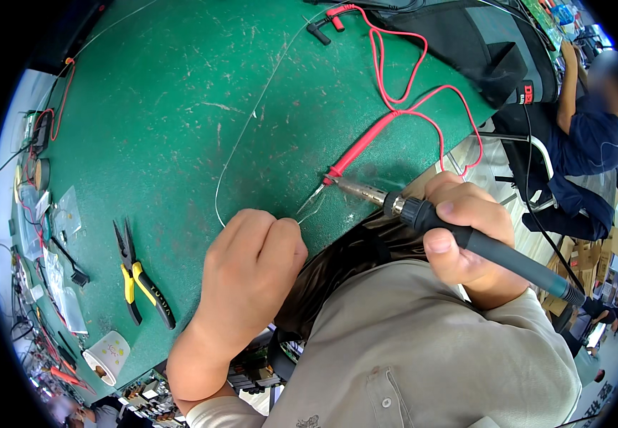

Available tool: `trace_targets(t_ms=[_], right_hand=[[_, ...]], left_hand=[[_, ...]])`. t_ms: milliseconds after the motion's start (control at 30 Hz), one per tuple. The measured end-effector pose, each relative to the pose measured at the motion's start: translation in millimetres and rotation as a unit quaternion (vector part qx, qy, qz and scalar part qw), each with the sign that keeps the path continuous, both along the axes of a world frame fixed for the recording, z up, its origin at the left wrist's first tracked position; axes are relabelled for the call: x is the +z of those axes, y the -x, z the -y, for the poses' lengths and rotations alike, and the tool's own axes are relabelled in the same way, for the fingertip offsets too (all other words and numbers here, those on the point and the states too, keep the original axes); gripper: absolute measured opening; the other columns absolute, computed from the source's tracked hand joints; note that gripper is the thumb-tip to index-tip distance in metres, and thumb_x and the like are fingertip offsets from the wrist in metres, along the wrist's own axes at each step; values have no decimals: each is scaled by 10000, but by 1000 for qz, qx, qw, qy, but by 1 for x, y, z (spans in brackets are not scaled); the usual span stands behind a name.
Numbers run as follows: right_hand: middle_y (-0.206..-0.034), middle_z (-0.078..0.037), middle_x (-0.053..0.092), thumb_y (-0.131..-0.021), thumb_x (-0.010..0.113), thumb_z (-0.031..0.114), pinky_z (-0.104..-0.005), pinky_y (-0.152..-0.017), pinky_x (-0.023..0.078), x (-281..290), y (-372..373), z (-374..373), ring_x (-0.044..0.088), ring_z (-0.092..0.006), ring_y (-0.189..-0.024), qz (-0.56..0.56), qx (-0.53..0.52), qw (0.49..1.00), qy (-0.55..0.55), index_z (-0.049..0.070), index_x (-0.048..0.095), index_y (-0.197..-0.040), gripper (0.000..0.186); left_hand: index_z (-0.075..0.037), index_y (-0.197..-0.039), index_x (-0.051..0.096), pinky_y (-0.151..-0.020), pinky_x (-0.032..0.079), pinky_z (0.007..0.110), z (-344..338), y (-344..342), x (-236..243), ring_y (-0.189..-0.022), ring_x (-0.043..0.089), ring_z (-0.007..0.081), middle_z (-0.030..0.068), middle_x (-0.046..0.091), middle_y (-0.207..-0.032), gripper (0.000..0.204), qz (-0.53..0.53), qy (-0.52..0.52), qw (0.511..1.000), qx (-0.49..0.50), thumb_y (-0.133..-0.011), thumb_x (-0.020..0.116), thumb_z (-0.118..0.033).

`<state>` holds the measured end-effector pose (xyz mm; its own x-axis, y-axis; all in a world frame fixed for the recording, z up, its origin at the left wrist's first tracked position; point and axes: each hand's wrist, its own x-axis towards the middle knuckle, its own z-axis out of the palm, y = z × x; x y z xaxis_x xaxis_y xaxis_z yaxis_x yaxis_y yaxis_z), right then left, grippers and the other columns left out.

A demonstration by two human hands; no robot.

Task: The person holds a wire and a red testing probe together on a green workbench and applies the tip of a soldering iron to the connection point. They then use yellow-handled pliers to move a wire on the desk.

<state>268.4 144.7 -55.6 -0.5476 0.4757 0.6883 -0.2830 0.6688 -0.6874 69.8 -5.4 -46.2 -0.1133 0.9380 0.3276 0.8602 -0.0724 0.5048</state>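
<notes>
The soldering iron, with a black handle and a metal barrel, is gripped in the closed right hand at the near edge of the green table, its tip touching the end of a red probe lead. The left hand pinches a thin silvery solder wire that ends at the same spot. Farther left lie yellow-handled pliers, small clear plastic bags, and a white paper cup at the table's edge.
</notes>
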Motion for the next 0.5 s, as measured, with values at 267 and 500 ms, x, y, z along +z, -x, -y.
trace_targets(t_ms=[267,500], right_hand=[[-669,-116,566,-773,798,82,-317,-444,420,5,1,-4,533,-223,-505,36,19,999,-13,-53,556,-937,322],[-756,-132,585,-827,752,69,-277,-495,412,7,0,-3,523,-161,-579,32,11,998,59,-34,521,-984,297]], left_hand=[[-35,-758,595,-510,433,304,3,15,13,-563,550,187,66,568,-705,121,52,62,994,76,-708,655,57],[-21,-829,602,-608,458,370,-5,33,13,-692,571,279,111,567,-769,70,11,50,982,180,-795,651,14]])
